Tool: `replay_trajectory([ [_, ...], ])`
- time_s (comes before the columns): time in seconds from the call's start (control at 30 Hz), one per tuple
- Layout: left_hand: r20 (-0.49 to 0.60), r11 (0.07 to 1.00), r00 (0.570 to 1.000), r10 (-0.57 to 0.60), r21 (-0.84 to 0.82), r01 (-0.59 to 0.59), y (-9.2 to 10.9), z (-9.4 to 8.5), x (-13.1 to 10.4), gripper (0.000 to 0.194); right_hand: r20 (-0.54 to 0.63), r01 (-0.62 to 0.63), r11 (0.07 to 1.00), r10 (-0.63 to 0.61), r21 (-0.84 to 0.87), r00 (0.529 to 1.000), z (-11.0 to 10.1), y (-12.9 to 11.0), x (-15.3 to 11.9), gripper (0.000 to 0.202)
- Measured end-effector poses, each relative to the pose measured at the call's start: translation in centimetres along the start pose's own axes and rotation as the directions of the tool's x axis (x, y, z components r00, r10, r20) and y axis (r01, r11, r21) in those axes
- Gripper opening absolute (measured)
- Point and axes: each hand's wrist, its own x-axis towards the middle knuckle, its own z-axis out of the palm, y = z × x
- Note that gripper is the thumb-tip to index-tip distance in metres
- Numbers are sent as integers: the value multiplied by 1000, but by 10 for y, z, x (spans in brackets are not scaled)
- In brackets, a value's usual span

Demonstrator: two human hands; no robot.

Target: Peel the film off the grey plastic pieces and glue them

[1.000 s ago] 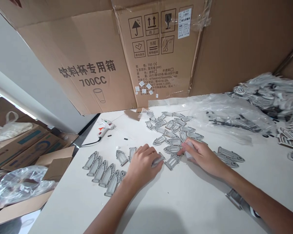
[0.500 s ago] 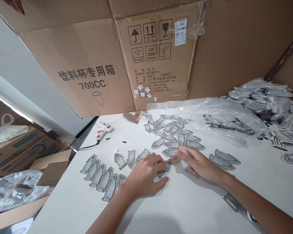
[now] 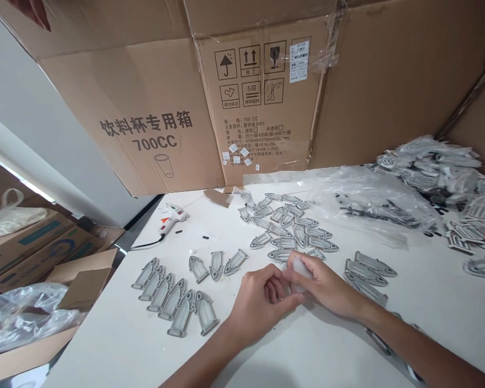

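My right hand (image 3: 325,283) is closed around a whitish, translucent thing (image 3: 303,272), partly covered by the fingers; its kind is unclear. Against its fingertips, my left hand (image 3: 258,304) is curled with thumb and fingers together; whatever it grips is hidden. Both hands meet just above the white table. Left of them, several flat grey pointed pieces with pale windows (image 3: 205,312) lie in a slanted row, with three similar pieces (image 3: 217,265) behind. A loose cluster of such pieces (image 3: 281,231) spreads beyond my fingers, and a few more (image 3: 366,272) overlap beside my right wrist.
A white glue gun (image 3: 173,220) with a black cord rests at the table's back left. Plastic film (image 3: 372,199) and a heap of bagged grey pieces (image 3: 428,161) occupy the back right. Large cardboard (image 3: 153,86) stands behind; open boxes (image 3: 89,277) sit at left.
My left hand has lifted off a grey piece, curled, and moved right to meet my right hand. The right hand still holds the whitish thing. The row at left is now more exposed.
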Motion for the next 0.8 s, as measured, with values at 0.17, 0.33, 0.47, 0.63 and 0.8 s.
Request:
replay_trajectory([
  [0.17,7,989,998,-70,-132,70,1,2,-1,19,65,-57,991,50,119,997,7,2,-2,57],
  [0.33,43,993,999,-14,-120,19,-1,-4,1,13,122,-105,960,75,261,990,5,1,-1,50],
  [0.47,49,991,999,10,-137,-3,1,-8,3,11,120,-101,956,69,276,990,4,0,-1,50],
  [0.63,-3,989,999,43,-140,-43,3,-8,4,12,112,-88,963,61,256,992,2,2,1,55],
  [0.8,-91,988,996,5,-153,-19,-3,-13,7,16,80,-95,974,80,206,994,0,5,2,52],
])
